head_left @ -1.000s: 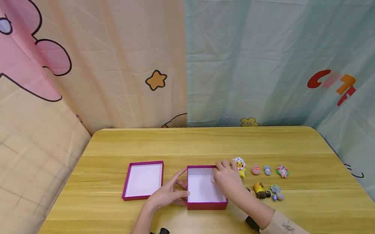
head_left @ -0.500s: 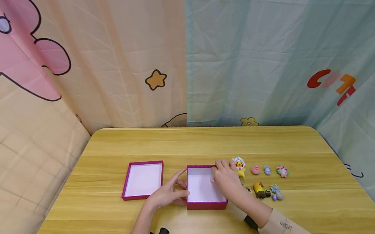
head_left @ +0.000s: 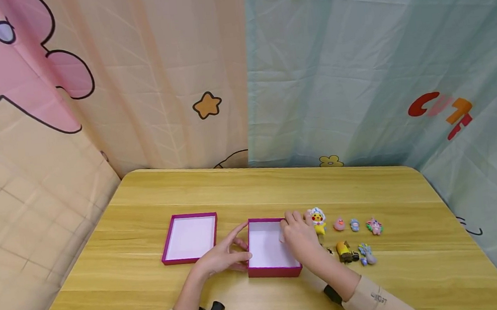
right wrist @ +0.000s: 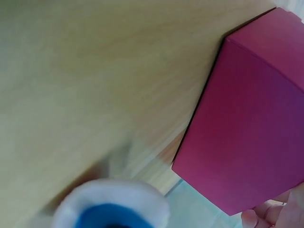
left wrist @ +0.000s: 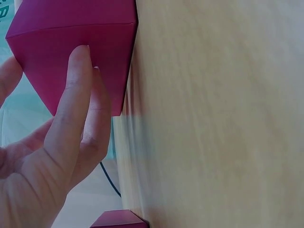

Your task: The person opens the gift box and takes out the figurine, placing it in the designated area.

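Note:
A magenta box (head_left: 275,272) with a white inside lies uncovered in the middle of the table. My left hand (head_left: 224,257) touches its left wall; in the left wrist view the left fingers (left wrist: 76,90) lie fairly straight against the magenta side. Over the right wall of the box reaches my right hand (head_left: 300,235), its fingers bent at the rim. Part of something pinkish shows inside the box beside that hand, too small to tell. In the right wrist view, fingertips (right wrist: 259,216) show past the box's edge; whether they hold anything is hidden.
The matching lid (head_left: 191,260) lies left, white side up. Right of the box stand a yellow figurine (head_left: 319,225) in a white hood, a pink duck (head_left: 338,224), a blue figurine (head_left: 354,225), a pink figurine (head_left: 374,226), a yellow-black toy (head_left: 345,253) and a blue-grey toy (head_left: 367,254).
My right hand has shifted very slightly to the left at the box's right wall. The left hand, the box and the lid stay where they were.

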Action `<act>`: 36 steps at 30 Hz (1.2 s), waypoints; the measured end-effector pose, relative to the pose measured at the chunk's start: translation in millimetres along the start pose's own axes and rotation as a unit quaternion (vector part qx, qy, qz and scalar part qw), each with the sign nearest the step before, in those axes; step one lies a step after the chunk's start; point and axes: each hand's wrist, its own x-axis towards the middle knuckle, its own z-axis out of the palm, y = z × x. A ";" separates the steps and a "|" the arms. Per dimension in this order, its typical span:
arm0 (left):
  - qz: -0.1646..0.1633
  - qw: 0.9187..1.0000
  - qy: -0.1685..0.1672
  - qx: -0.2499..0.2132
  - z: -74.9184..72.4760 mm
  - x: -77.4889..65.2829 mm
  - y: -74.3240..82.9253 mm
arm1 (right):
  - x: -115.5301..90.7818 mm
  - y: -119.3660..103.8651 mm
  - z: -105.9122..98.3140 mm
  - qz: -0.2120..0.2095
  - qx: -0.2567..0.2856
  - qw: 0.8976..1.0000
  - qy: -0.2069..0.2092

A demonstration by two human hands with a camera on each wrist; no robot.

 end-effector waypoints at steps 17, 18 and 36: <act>0.003 1.000 0.001 -0.004 0.5 -0.8 -0.1 | -11.1 19.5 -31.1 -0.038 0.044 0.991 0.122; 0.003 1.000 0.000 -0.004 0.5 -0.9 -0.3 | -12.1 21.8 -33.9 -0.037 0.042 0.990 0.126; 0.002 1.000 -0.003 -0.008 0.2 0.2 -1.8 | -46.5 82.9 -52.6 -0.007 0.023 0.989 0.147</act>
